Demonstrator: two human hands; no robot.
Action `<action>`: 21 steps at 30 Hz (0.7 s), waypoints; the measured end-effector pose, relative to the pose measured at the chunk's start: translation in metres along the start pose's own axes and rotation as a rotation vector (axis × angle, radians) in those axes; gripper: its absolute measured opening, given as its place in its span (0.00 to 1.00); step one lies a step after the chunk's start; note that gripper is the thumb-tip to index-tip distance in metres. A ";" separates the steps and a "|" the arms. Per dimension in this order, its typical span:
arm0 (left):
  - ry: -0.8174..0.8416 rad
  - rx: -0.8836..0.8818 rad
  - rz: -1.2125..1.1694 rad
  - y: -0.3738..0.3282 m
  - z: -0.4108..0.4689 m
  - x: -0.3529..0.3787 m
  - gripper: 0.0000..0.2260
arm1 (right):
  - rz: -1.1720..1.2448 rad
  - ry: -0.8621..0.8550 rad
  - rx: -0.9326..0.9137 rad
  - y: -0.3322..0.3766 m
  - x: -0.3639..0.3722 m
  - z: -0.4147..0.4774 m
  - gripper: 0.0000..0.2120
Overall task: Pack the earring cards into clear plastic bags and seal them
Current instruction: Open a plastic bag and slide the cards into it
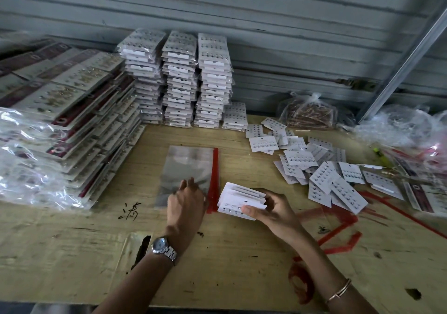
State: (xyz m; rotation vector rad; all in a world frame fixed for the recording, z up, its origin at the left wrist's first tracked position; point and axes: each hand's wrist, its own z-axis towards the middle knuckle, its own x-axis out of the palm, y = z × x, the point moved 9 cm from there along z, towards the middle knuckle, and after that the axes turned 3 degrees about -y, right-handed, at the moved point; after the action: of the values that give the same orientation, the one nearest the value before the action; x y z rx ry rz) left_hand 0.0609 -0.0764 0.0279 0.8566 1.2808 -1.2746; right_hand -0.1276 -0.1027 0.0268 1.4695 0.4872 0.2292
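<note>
Right hand [273, 211] grips a small fanned bunch of cards [238, 201], thumb on top and fingers under. Left hand [186, 202] is down on the near end of the bags [186, 163], back of the hand facing up. Honestly can't tell if it's pinching the top bag open or just pressing on it, since the fingertips are mostly hidden.

The cards sit just right of the left hand, with the red strip [214, 175] between the two hands. The rest of the loose cards [321, 168] are scattered beyond and to the right of the right hand.

What I'd worry about:
- The bunch is fanned, not squared. If it goes in like that, a corner will probably snag the bag mouth or a card will slide out of the grip.
- The bags are a slick stack, so it's easy to lift two at once.
- The studs could catch the film on the way in.
- If the red strip is the seal tape, as I guess, a crooked card under it means a bad seal.

As for which way things point, the bags' long axis runs away from the person, leaning slightly right at the far end. The red strip runs down their right edge, so I'd guess the mouth faces the right hand. The cards' long axis runs roughly left to right, with their left ends aimed at that strip.
</note>
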 end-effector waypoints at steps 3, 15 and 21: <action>0.030 0.019 0.142 -0.006 0.005 0.002 0.12 | 0.002 -0.006 0.000 0.000 -0.001 -0.001 0.12; 0.073 0.016 0.228 -0.009 0.008 0.007 0.08 | 0.001 0.010 -0.001 0.003 0.004 0.004 0.13; -0.009 -0.084 0.084 0.000 0.010 -0.011 0.09 | -0.021 -0.024 0.023 0.010 0.008 0.016 0.11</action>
State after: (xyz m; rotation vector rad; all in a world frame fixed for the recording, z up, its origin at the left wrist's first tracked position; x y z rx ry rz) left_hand 0.0647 -0.0840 0.0402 0.8356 1.2694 -1.1493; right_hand -0.1116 -0.1127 0.0352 1.4876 0.4869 0.1901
